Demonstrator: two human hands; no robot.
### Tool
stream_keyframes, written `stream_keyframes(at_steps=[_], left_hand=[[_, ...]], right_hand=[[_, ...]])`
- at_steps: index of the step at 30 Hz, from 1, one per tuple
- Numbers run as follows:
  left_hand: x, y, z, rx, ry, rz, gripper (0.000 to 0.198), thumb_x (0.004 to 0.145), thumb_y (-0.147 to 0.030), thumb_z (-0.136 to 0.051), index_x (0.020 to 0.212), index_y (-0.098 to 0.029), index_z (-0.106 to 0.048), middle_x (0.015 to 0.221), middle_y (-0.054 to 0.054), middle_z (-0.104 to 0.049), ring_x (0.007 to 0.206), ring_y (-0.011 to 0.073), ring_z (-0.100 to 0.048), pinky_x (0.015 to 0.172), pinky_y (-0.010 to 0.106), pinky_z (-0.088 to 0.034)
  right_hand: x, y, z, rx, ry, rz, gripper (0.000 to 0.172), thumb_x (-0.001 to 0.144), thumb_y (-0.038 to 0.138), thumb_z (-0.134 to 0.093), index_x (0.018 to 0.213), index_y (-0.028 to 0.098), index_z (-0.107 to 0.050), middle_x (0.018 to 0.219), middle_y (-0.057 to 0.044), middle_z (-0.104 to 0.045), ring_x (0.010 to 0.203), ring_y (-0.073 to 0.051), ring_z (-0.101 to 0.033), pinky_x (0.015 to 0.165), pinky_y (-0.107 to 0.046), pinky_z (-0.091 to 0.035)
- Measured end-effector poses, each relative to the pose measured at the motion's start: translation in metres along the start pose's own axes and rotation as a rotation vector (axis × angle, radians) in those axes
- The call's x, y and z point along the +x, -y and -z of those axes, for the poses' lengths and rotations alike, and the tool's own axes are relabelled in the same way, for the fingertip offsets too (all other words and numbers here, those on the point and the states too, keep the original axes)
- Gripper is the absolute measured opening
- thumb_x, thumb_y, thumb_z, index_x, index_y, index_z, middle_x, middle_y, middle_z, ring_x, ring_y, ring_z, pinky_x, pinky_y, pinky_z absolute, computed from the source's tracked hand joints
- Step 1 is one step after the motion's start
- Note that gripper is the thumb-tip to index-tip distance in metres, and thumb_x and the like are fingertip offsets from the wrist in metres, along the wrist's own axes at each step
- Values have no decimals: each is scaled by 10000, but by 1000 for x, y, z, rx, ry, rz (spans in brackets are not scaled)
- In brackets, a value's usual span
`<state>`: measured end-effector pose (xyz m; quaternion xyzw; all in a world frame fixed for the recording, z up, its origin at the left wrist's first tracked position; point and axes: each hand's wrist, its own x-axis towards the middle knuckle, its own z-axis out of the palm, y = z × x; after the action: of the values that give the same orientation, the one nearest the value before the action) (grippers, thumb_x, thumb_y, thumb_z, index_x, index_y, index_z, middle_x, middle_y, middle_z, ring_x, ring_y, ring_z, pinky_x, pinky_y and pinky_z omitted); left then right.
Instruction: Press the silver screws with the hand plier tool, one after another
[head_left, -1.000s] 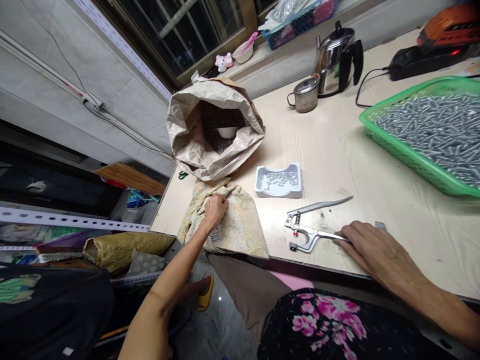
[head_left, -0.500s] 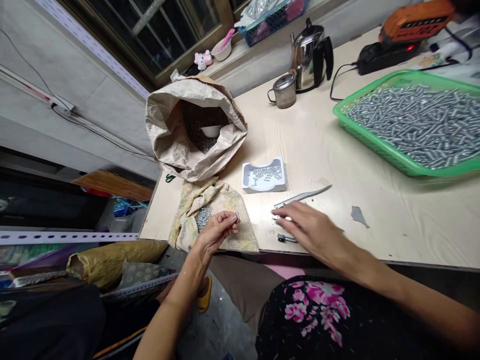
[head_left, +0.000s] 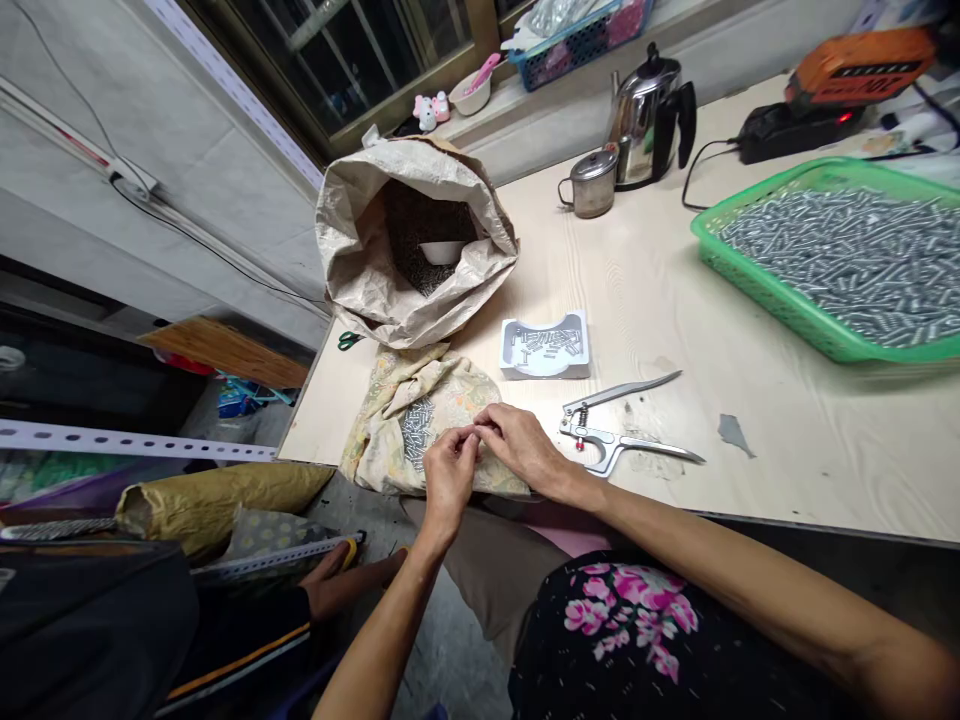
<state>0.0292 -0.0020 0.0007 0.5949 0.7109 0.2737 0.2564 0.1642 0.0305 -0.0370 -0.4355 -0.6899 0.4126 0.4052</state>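
My left hand (head_left: 450, 468) and my right hand (head_left: 517, 445) meet fingertip to fingertip over a patterned cloth (head_left: 409, 425) at the table's front edge. Both pinch a small metal piece between them, too small to name for sure. A heap of small metal pins (head_left: 415, 428) lies on the cloth just left of my hands. Metal hand pliers (head_left: 622, 435) lie on the table right of my right hand, untouched. A small grey tray (head_left: 546, 347) with several pins sits behind them.
An open paper sack (head_left: 375, 270) with dark contents and a white scoop stands at the back left. A green basket (head_left: 795, 305) full of metal pins sits at the right. A kettle (head_left: 649, 110), a lidded cup (head_left: 592, 183) and a charger stand at the back. Scissors (head_left: 347, 340) lie by the sack.
My left hand lifted off the cloth holding a small piece. My right hand left the pliers and came left to meet it. The camera view shifted slightly.
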Motion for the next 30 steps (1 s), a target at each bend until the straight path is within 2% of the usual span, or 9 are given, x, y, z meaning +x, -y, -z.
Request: stream_keyframes(at_steps=[4,10,13,16,18,20,24,27,30], left_hand=[[7,15,-3,-165,23,102,189,839,-250,-585,904,-147,-729,709,24,-708,628,150,-641,656,259,-512],[20,28,9,-665,52,435,254,685,-265,-790,861,-121,-677,616,-39,-613,514,70,-557,597,230,-530],[21,27,18,-760,-1,440,332,658,-261,-818,906,-121,-648,634,-51,-598,517,52,-547,587,217,-545],[16,25,21,-759,0,409,384,631,-302,-837,886,-129,-609,650,-51,-599,528,59,-560,574,227,-560],[10,22,19,-758,37,409,440,589,-331,-859,877,-134,-592,674,-37,-624,533,70,-578,568,241,-568],[4,17,13,-753,96,422,483,554,-358,-876,875,-132,-594,689,-22,-644,533,82,-592,553,243,-565],[-4,1,-10,-683,266,415,468,564,-395,-865,850,-110,-630,617,-18,-633,500,85,-577,507,209,-509],[-5,-17,-34,-634,418,397,425,582,-399,-843,812,-100,-648,556,-22,-609,469,77,-542,487,197,-466],[-1,-34,-57,-585,533,392,395,573,-394,-832,771,-106,-647,530,-27,-588,457,76,-514,459,196,-433]], right_hand=[[-1,-5,-13,-13,-5,-17,149,890,143,-503,988,192,-604,951,-66,-703,845,-174,-642,764,-298,-470],[15,-5,-20,-20,38,25,143,933,183,-489,948,181,-632,879,-50,-703,796,-169,-643,744,-304,-488],[29,6,-11,-27,67,112,159,938,198,-520,924,177,-677,1067,-93,-693,984,-191,-634,879,-337,-487],[23,19,17,-128,35,254,230,963,215,-497,1044,139,-698,1261,-156,-601,1112,-213,-592,949,-358,-480],[4,22,45,-249,25,290,293,995,244,-440,1103,132,-689,1063,-129,-649,939,-198,-620,840,-356,-522],[-25,17,76,-405,10,260,307,1007,254,-415,1082,146,-692,939,-104,-654,888,-209,-606,808,-376,-520],[-82,-11,130,-715,25,125,279,999,253,-432,1060,151,-684,950,-115,-635,916,-233,-596,776,-371,-498],[-108,-33,149,-798,97,45,251,991,270,-455,1070,146,-659,957,-115,-608,889,-228,-578,737,-350,-477],[-116,-45,154,-820,123,8,236,995,221,-424,1029,143,-644,918,-99,-586,843,-207,-554,709,-325,-438]])
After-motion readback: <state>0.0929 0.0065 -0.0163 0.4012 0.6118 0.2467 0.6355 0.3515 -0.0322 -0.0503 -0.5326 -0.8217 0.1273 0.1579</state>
